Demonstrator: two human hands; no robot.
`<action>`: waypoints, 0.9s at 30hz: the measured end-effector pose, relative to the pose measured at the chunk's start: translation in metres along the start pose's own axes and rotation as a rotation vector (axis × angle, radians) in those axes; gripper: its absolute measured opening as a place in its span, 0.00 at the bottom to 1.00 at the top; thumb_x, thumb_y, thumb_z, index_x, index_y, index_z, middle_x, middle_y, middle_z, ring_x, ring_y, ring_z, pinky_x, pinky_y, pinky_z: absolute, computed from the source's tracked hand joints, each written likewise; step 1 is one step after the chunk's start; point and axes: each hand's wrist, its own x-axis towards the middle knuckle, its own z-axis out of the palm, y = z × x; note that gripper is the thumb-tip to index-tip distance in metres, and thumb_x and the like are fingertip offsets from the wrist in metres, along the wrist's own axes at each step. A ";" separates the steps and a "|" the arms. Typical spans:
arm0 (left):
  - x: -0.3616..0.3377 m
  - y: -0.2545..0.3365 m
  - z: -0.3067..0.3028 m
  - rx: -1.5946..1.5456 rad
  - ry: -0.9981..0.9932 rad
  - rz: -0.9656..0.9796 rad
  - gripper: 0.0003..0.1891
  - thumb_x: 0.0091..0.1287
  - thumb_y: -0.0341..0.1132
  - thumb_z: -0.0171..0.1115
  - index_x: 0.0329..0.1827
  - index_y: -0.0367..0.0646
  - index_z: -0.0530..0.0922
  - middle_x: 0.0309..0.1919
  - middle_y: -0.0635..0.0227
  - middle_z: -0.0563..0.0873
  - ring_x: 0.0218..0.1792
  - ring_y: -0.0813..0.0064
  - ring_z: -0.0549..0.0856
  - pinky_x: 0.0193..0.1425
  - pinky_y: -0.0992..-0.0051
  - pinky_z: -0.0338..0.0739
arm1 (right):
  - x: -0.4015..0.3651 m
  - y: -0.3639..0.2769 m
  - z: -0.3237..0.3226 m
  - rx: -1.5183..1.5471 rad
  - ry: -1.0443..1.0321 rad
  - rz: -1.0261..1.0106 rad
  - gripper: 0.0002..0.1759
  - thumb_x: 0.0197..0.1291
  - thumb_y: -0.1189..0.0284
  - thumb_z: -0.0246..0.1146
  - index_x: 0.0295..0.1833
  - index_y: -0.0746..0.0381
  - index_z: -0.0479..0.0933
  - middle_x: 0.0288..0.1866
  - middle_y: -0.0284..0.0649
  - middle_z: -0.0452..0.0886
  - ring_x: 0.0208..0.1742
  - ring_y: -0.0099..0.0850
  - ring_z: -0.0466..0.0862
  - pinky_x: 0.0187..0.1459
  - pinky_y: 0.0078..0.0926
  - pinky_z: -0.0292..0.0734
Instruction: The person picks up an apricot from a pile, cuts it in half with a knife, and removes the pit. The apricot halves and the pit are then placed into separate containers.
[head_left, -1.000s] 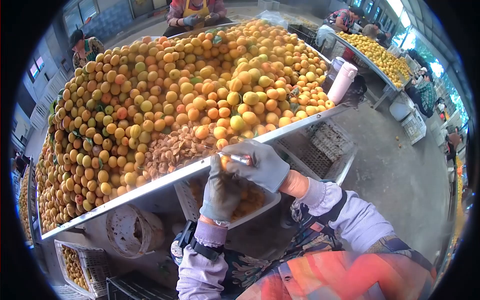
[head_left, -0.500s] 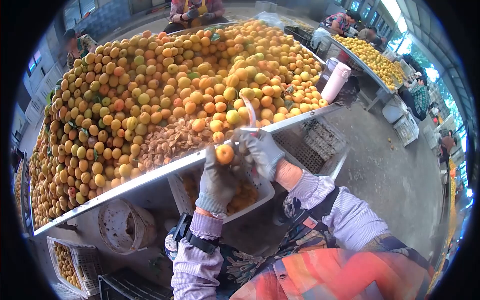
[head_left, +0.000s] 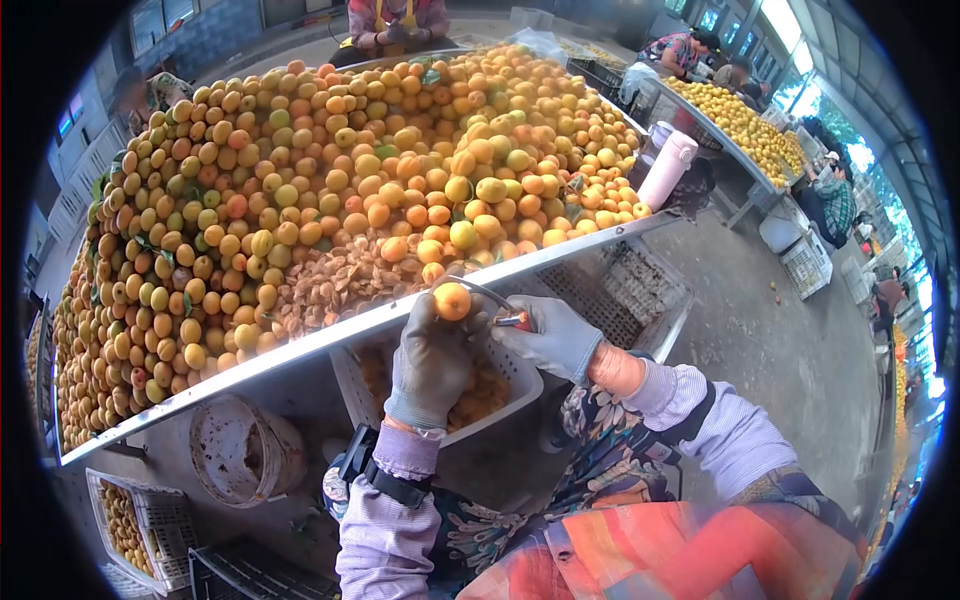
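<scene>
My gloved left hand is closed around an apricot, which shows between thumb and fingers just over the metal table edge. In my gloved right hand is a knife with a reddish handle. Its thin curved blade reaches left to the top of the apricot. Behind both hands rises a big heap of apricots, with a pile of brown pits at its near side. Below the hands, a white crate contains orange fruit pieces, partly hidden by my left hand.
A pink bottle stands at the table's right corner. Under the edge are another crate, a stained white bucket and a crate of pits. A person sits across the table; others work at a second fruit table.
My right hand has drawn back and turned, bringing the raised knife blade down against the apricot. The left hand still holds the fruit near the same spot.
</scene>
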 end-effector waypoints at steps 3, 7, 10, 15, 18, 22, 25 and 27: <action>0.009 -0.002 -0.015 -0.707 0.031 -0.213 0.24 0.74 0.51 0.51 0.64 0.42 0.71 0.45 0.67 0.79 0.41 0.76 0.77 0.55 0.73 0.74 | 0.001 -0.001 0.000 -0.054 0.015 -0.060 0.11 0.63 0.67 0.64 0.43 0.64 0.77 0.24 0.26 0.73 0.25 0.14 0.68 0.27 0.17 0.65; 0.013 -0.007 -0.026 -1.400 0.112 -0.516 0.26 0.73 0.54 0.52 0.63 0.42 0.72 0.43 0.69 0.79 0.40 0.77 0.77 0.53 0.73 0.74 | 0.002 -0.025 0.000 0.250 0.033 0.088 0.11 0.62 0.67 0.64 0.43 0.64 0.78 0.23 0.23 0.72 0.25 0.13 0.68 0.26 0.16 0.64; 0.013 -0.015 -0.029 -1.424 0.108 -0.569 0.26 0.73 0.54 0.52 0.61 0.42 0.72 0.42 0.69 0.79 0.38 0.78 0.77 0.50 0.75 0.74 | 0.006 -0.020 0.008 0.147 0.088 -0.044 0.08 0.63 0.68 0.63 0.40 0.62 0.78 0.23 0.22 0.71 0.21 0.11 0.67 0.22 0.14 0.60; 0.021 -0.026 -0.040 -1.493 0.104 -0.644 0.25 0.73 0.55 0.51 0.59 0.42 0.73 0.39 0.69 0.79 0.37 0.79 0.77 0.45 0.77 0.74 | 0.006 -0.062 0.000 0.405 0.189 0.006 0.12 0.67 0.64 0.61 0.44 0.62 0.76 0.19 0.28 0.68 0.15 0.16 0.68 0.17 0.15 0.61; 0.019 -0.037 -0.045 -1.516 0.097 -0.715 0.25 0.73 0.55 0.51 0.57 0.42 0.74 0.38 0.70 0.79 0.35 0.79 0.78 0.42 0.79 0.74 | 0.020 -0.071 0.005 0.670 0.223 -0.299 0.12 0.71 0.67 0.54 0.43 0.64 0.76 0.18 0.30 0.68 0.13 0.20 0.65 0.16 0.21 0.62; 0.017 -0.050 -0.053 -1.561 0.093 -0.783 0.25 0.73 0.56 0.51 0.55 0.41 0.75 0.36 0.70 0.79 0.34 0.80 0.78 0.38 0.81 0.74 | 0.024 -0.082 0.011 0.628 0.263 -0.440 0.11 0.70 0.67 0.54 0.44 0.64 0.76 0.18 0.31 0.68 0.12 0.20 0.65 0.16 0.20 0.62; 0.021 -0.057 -0.057 -1.590 0.085 -0.833 0.25 0.73 0.57 0.51 0.54 0.41 0.75 0.35 0.70 0.79 0.33 0.81 0.78 0.35 0.83 0.74 | 0.028 -0.082 0.015 0.640 0.291 -0.406 0.10 0.70 0.68 0.55 0.43 0.64 0.76 0.18 0.31 0.68 0.12 0.21 0.66 0.15 0.19 0.63; 0.022 -0.061 -0.059 -1.621 0.078 -0.837 0.25 0.73 0.56 0.51 0.54 0.41 0.75 0.35 0.70 0.79 0.33 0.81 0.78 0.35 0.83 0.74 | 0.027 -0.082 0.018 0.618 0.300 -0.430 0.09 0.69 0.69 0.56 0.43 0.64 0.76 0.18 0.31 0.68 0.13 0.21 0.66 0.15 0.19 0.64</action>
